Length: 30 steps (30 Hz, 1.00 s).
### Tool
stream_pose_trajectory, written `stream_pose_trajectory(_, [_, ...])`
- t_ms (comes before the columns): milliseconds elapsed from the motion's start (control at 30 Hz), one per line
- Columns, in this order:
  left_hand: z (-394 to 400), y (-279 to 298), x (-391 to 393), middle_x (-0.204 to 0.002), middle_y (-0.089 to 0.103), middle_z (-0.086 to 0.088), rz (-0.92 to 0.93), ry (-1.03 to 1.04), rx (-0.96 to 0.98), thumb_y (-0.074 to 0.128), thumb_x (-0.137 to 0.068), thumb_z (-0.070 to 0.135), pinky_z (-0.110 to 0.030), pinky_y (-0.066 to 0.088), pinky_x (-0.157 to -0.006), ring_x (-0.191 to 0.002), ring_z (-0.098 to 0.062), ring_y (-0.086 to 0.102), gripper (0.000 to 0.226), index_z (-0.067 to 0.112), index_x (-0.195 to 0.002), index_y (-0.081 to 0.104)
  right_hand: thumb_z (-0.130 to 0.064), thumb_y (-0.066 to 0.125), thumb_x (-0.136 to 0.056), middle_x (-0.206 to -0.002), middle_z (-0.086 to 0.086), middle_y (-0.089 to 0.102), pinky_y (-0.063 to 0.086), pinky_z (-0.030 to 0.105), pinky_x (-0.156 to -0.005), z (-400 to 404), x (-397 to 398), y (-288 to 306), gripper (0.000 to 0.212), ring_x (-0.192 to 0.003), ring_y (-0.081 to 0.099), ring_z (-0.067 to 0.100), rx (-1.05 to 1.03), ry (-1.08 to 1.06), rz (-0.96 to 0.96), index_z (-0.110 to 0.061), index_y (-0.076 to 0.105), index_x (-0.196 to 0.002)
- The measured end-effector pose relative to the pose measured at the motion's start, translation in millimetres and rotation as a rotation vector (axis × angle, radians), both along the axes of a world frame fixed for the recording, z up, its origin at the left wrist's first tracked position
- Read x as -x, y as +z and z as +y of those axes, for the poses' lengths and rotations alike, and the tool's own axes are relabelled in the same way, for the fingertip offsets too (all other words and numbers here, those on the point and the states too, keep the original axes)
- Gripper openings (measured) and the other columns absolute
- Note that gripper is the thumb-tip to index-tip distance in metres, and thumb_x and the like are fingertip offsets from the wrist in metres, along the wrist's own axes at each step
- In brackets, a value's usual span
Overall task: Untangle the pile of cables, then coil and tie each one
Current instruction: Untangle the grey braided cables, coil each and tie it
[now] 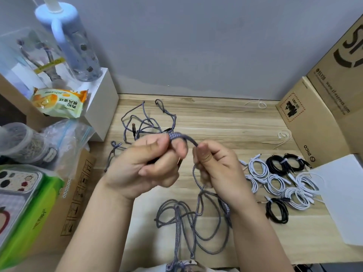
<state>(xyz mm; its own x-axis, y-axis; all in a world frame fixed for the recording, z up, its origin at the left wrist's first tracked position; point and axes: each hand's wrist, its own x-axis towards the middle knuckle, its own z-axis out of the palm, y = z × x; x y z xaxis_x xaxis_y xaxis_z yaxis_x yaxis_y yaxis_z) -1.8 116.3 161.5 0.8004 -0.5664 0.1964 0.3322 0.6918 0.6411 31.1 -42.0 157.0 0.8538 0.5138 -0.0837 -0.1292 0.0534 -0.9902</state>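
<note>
Both hands are raised above the wooden table (pixel 225 122), working one grey braided cable (pixel 182 138). Left hand (pixel 145 163) has its fingers curled round a bunched section of that cable, the wound part showing above the forefinger. Right hand (pixel 214 165) pinches the same cable just beside it, thumb pressed on top — a short arc of cable bridges the two hands. From the right hand the cable drops to loose grey loops (pixel 196 218) lying on the table near the person's body. Farther back, toward the wall, more tangled grey cable (pixel 145 120) lies spread out. To the right sit finished coils, each tied — white coiled cables (pixel 279 181) and black coiled cables (pixel 277 211) close together. Cardboard boxes (pixel 314 118) stand along the right edge; a snack packet (pixel 59 103) and a blue bottle (pixel 72 46) are at the left.
</note>
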Motion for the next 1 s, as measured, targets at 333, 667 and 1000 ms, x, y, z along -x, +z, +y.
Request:
stream_pose_trajectory(333, [-4.7,7.1,-20.2,-0.085,0.066,-0.018,0.396,0.320,0.426,0.038,-0.100,0.014,-0.030,0.047,-0.078,-0.070,-0.023,0.060,0.047,-0.008,-0.140,0.029,-0.026,0.055,-0.087,-0.051,0.002,0.051,0.050,0.023,-0.057,5.8,5.9,-8.7,0.034,-0.047,0.053,0.014,-0.218,0.320,0.466,-0.018,0.050,-0.055])
stream_pose_trajectory(667, [-5.3,0.5,-34.8,-0.121,0.064,-0.009,0.329,0.683,0.287,0.039,-0.093,0.018,-0.033,0.044,-0.100,-0.102,-0.015,0.066,0.041,-0.005,-0.118,0.060,-0.016,0.056,-0.075,-0.074,0.001,0.055,0.037,0.017,-0.073,12.1,7.9,-12.7,0.018,-0.070,0.050,0.004,-0.082,0.335,0.217,-0.004,0.069,-0.076])
stream_pose_trajectory(1000, [-14.8,-6.8,-37.3,-0.098,0.073,0.001,0.145,0.929,-0.191,0.033,-0.101,0.020,-0.025,0.054,-0.085,-0.087,-0.014,0.070,0.043,0.005,-0.140,0.026,-0.031,0.067,-0.065,-0.051,-0.006,0.030,0.016,0.014,-0.039,8.6,6.4,-12.3,0.034,-0.044,0.021,0.005,-0.262,0.371,0.620,-0.024,0.039,-0.048])
